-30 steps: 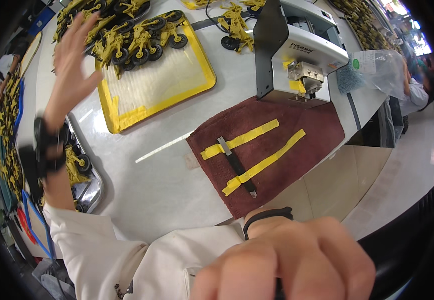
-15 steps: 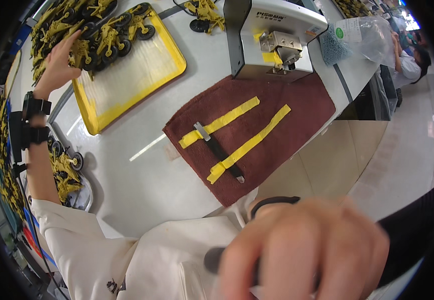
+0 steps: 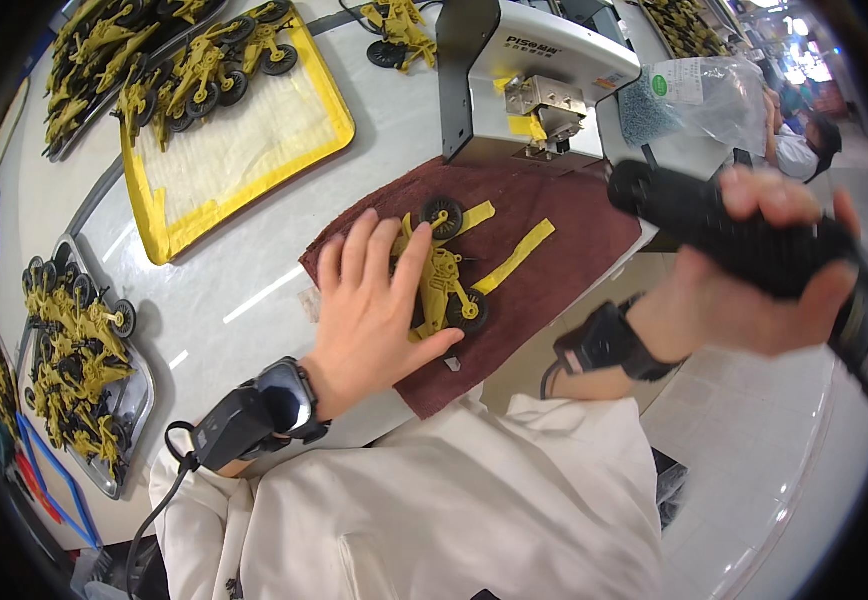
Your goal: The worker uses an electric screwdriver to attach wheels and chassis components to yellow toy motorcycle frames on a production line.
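On the dark red cloth mat (image 3: 594, 215) lies a yellow toy motorcycle (image 3: 439, 275) with black wheels. My left hand (image 3: 369, 295) rests over its left side, fingers spread and thumb by the lower wheel; it hides part of the toy. Two yellow tape strips (image 3: 519, 258) run across the mat, partly covered by the toy. A small metal tip (image 3: 452, 365) of the black tool beneath shows near the mat's lower edge. Off to the right, my right hand (image 3: 754, 260) grips a black electric screwdriver (image 3: 689, 205), raised and blurred by motion.
A silver screw-feeding machine (image 3: 544, 60) stands behind the mat. The yellow-edged tray (image 3: 254, 165) and metal tray (image 3: 139, 395) hold several toy motorcycles; more are piled far left. A clear bag (image 3: 694, 95) of blue-green pellets lies far right, near another person (image 3: 804, 145).
My left hand has come from the far-left pile to the mat, where a toy motorcycle now lies. My right hand has moved up and right with the electric screwdriver.
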Demonstrator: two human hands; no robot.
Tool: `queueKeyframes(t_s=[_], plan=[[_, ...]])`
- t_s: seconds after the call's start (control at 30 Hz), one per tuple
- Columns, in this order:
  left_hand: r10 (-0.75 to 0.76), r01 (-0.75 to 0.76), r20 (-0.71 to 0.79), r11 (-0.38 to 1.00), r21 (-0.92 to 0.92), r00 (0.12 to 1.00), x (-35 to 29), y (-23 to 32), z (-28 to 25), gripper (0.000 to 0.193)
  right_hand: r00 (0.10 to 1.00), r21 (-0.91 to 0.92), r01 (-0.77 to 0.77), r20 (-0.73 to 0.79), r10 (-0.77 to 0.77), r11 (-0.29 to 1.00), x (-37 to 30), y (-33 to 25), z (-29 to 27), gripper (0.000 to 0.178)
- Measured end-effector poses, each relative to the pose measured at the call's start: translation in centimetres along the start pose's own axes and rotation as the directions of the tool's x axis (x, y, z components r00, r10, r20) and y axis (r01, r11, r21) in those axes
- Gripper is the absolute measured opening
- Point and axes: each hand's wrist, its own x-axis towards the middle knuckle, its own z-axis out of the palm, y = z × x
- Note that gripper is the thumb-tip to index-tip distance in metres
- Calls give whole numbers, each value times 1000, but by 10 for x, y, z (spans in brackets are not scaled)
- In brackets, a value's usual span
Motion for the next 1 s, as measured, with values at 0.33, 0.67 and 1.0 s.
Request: queueKeyframes(t_s=[0.33,0.67,1.0], plan=[[61,-52,73,991,-121,996,-6,-16,6,104,990,-230,-47,-140,15,972,24,59,53,43],[95,-93,37,994,-55,995,-2,-14,5,102,992,-70,-94,78,99,993,27,59,44,53],[66,-68,-18,993,-96,998,-5,-18,9,92,985,-231,-76,131,109,970,-37,14,43,52]])
